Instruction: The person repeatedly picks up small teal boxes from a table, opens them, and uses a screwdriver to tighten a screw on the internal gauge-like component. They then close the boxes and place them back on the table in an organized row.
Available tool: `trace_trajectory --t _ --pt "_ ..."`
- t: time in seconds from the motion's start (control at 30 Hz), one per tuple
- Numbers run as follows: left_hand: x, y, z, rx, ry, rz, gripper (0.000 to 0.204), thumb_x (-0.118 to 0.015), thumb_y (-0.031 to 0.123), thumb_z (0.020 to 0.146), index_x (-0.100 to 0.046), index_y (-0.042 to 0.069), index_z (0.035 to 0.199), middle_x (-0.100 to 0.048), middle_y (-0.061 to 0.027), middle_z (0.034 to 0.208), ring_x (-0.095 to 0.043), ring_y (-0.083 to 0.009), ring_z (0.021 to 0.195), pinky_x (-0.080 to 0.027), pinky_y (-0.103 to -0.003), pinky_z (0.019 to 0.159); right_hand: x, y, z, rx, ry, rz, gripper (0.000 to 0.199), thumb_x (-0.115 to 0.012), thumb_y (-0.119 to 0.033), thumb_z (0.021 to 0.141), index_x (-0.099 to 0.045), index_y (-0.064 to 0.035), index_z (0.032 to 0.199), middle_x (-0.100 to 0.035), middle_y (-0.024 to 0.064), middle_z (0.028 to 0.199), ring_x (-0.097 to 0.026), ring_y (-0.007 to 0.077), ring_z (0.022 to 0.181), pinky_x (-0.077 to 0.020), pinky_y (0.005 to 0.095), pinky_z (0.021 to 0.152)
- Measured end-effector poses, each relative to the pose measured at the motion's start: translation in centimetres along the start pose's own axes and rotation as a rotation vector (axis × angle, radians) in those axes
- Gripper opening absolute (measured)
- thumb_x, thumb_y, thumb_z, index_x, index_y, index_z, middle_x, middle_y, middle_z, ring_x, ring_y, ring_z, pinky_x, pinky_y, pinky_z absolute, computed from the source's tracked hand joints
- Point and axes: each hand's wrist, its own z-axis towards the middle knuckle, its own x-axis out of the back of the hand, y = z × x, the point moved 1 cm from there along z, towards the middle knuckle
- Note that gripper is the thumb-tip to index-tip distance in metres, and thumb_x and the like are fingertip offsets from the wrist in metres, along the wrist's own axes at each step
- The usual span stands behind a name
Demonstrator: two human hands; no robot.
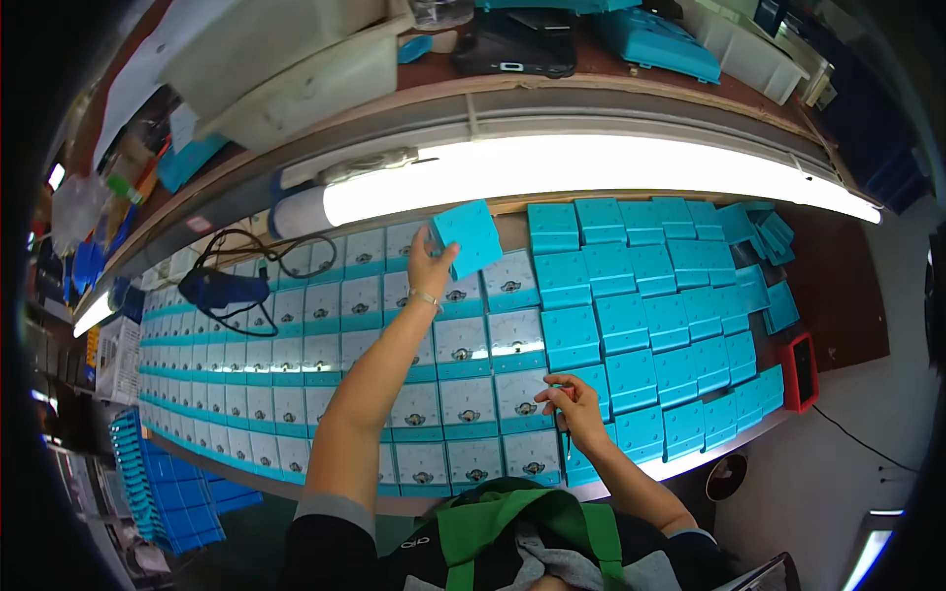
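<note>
item 1: blue square module, held back-side up, tilted, at the far edge of the bench just under the strip lamp. left hand has it by the lower-left corner, fingers pinched on the edge, arm stretched fwd across the rows.

item 2: small red-tipped tool, thin shaft pointing down. right hand curled round it, fingers closed on the tool, hovering over the near rows close to the bench front.

item 3: white-faced meters, qty many, laid face up in tight rows w/ teal bands along their lower edges; they cover the left and centre of the bench, running off to the left rim. both hands sit above this block.

item 4: blue face-down modules, same square shape, laid in rows on the right part of the bench, touching the white-faced block along one seam. a few loose ones lie skewed at the far right end.

item 5: red-framed device, dark screen, at the right end just beside the last blue row.

item 6: black cable w/ blue tool, lying on the meters at far left.

item 7: upper shelf above the lamp, w/ white bins and blue cases.

item 8: stacked blue trays, lower left, below the bench edge.
</note>
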Motion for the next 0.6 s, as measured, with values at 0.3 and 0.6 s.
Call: trace_trajectory --t 0.3,0.6 --pt "-8.1 -4.5 8.6 -0.200 -0.348 0.856 0.048 -0.065 0.040 0.080 -0.060 0.007 0.114 -0.065 -0.0156 0.103 -0.062 -0.0308 0.096 -0.050 -0.043 0.079 2.0 2.6 -2.6 -0.136 0.207 0.129 0.030 -0.058 -0.011 0.088 -0.053 0.0026 0.114 -0.066 0.0114 0.086 -0.057 0.0075 0.063 -0.0337 0.0176 0.042" --pt "-4.0 -5.4 2.1 -0.514 -0.504 0.749 0.064 -0.075 0.036 0.072 -0.053 0.009 0.125 -0.055 -0.0172 0.122 -0.052 -0.0324 0.114 -0.042 -0.041 0.096 1.2 2.1 -0.7 -0.148 0.047 -0.096 0.036 -0.060 -0.019 0.089 -0.053 0.0004 0.119 -0.067 0.0081 0.087 -0.057 0.0082 0.065 -0.0399 0.0219 0.048"
